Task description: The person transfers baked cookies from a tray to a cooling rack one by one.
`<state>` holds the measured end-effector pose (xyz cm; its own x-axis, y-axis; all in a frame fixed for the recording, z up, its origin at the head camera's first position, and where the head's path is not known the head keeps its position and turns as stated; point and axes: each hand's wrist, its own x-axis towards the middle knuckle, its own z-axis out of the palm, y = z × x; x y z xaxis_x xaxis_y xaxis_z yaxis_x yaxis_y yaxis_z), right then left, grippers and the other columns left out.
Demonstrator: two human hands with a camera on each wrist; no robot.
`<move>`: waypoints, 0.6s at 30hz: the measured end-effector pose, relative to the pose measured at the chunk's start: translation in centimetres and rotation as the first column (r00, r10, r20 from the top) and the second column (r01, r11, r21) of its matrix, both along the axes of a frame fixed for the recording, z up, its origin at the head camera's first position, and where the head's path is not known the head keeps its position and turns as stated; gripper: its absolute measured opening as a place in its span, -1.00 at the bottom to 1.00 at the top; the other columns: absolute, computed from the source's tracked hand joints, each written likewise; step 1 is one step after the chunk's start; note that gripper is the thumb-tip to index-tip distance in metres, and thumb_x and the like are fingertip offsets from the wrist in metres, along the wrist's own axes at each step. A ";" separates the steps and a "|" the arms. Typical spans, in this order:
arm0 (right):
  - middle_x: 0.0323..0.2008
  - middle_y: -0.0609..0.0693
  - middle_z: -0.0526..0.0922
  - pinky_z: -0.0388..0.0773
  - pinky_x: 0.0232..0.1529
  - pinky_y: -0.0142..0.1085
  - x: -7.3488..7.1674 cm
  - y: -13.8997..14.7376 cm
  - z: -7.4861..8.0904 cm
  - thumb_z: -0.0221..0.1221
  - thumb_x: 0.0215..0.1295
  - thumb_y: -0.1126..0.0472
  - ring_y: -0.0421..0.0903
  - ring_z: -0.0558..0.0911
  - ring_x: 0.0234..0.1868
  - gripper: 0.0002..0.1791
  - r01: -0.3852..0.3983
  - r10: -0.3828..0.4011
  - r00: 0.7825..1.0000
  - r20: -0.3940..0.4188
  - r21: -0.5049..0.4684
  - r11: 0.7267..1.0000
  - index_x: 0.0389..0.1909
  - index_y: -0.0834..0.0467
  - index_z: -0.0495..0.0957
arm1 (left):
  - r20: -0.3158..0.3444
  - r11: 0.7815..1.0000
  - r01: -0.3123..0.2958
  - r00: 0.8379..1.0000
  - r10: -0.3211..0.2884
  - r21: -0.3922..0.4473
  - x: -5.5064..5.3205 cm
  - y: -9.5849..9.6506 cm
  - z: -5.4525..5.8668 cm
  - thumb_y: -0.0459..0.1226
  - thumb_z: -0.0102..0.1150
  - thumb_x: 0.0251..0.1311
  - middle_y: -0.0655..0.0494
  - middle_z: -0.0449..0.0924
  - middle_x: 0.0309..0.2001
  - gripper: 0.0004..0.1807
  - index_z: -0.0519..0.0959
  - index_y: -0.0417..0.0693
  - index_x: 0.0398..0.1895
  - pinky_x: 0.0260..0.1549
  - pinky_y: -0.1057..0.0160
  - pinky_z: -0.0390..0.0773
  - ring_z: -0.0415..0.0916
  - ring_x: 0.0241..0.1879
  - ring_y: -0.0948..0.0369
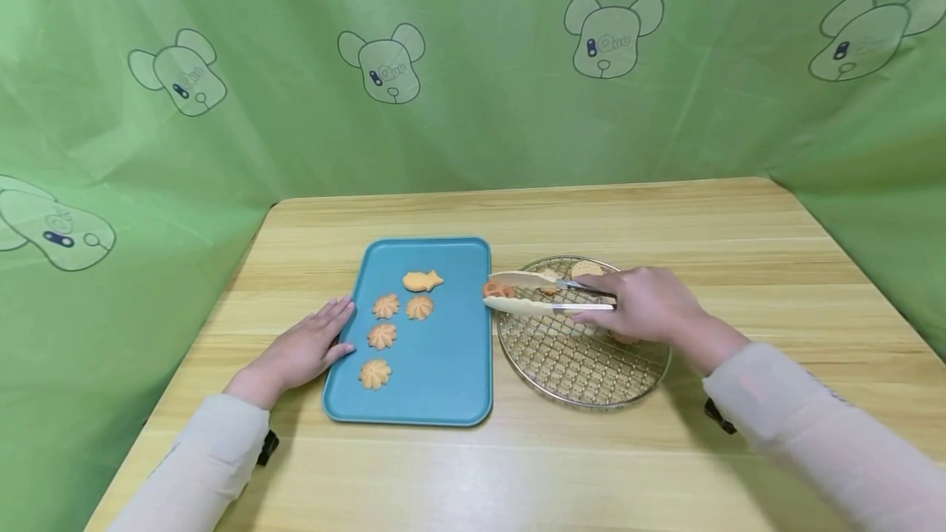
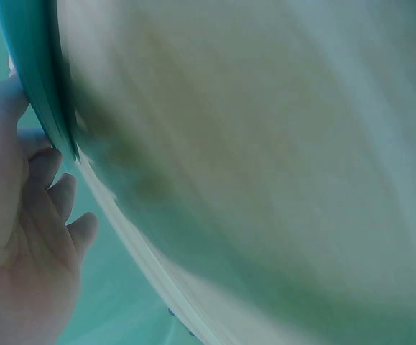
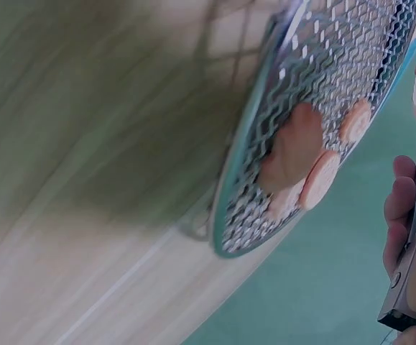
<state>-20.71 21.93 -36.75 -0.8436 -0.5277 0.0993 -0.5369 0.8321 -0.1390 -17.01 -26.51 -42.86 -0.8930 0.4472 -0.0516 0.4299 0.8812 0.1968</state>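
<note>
I see the right hand [image 1: 654, 302] curled round the metal-handled tongs [image 1: 525, 305], which pinch a reddish-brown cookie [image 1: 497, 291] at the right rim of the blue tray [image 1: 451, 376] — whether they touch it, I can't tell. The left hand [image 1: 303, 349] grips nothing, its loosely straight fingers resting against the tray's left edge. On the tray I count one fish-shaped cookie [image 1: 421, 281], far side, and four flower-shaped cookies [image 1: 374, 373], nearer and left. To the right, the round wire rack [image 1: 584, 372] bears more cookies [image 3: 320, 180]. Beyond the wood-grain table [image 1: 517, 474] hangs green cloth [image 1: 488, 138] with mouse faces [image 1: 606, 39] — their small lettering too faint for me to read.
</note>
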 end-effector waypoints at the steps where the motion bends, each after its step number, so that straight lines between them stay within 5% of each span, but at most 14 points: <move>1: -0.41 0.09 0.67 0.39 -0.68 -0.30 0.0 0.2 0.0 0.20 0.12 -0.33 -0.24 0.36 -0.73 -0.24 0.012 -0.012 1.000 0.007 0.002 1.000 0.22 0.07 0.50 | 0.000 1.000 0.000 1.000 0.000 0.000 0.0 0.0 0.0 -0.06 -0.02 0.40 -0.16 -0.04 0.46 -0.28 0.05 -0.28 0.45 0.32 -0.12 0.05 -0.07 0.42 -0.10; 6: -0.67 -0.10 0.47 0.34 -0.69 -0.31 0.1 1.4 0.4 0.14 0.12 -0.41 -0.22 0.34 -0.74 -0.19 0.056 -0.056 0.998 0.035 0.010 0.998 0.25 0.06 0.47 | -0.004 1.000 0.002 1.000 -0.002 0.000 0.0 0.0 0.0 -0.06 -0.02 0.40 -0.16 -0.03 0.46 -0.28 0.06 -0.28 0.45 0.32 -0.12 0.05 -0.07 0.42 -0.10; 14: -0.38 0.15 0.68 0.43 -0.61 -0.25 0.4 2.9 0.7 0.15 0.13 -0.39 -0.21 0.42 -0.66 -0.18 0.066 -0.067 0.997 0.034 0.023 0.998 0.26 0.09 0.45 | -0.003 1.000 0.001 1.000 -0.001 0.000 0.0 0.0 0.1 -0.07 -0.01 0.40 -0.17 -0.04 0.46 -0.28 0.06 -0.29 0.45 0.32 -0.12 0.05 -0.07 0.41 -0.11; 18: -0.66 0.00 0.50 0.40 -0.63 -0.25 0.5 3.7 0.8 0.13 0.12 -0.42 -0.20 0.36 -0.70 -0.16 0.083 -0.085 0.995 0.044 0.036 0.996 0.27 0.07 0.44 | -0.002 1.000 0.002 1.000 -0.002 0.005 0.1 0.1 0.1 -0.08 -0.01 0.40 -0.17 -0.04 0.46 -0.28 0.06 -0.30 0.45 0.32 -0.13 0.05 -0.07 0.41 -0.12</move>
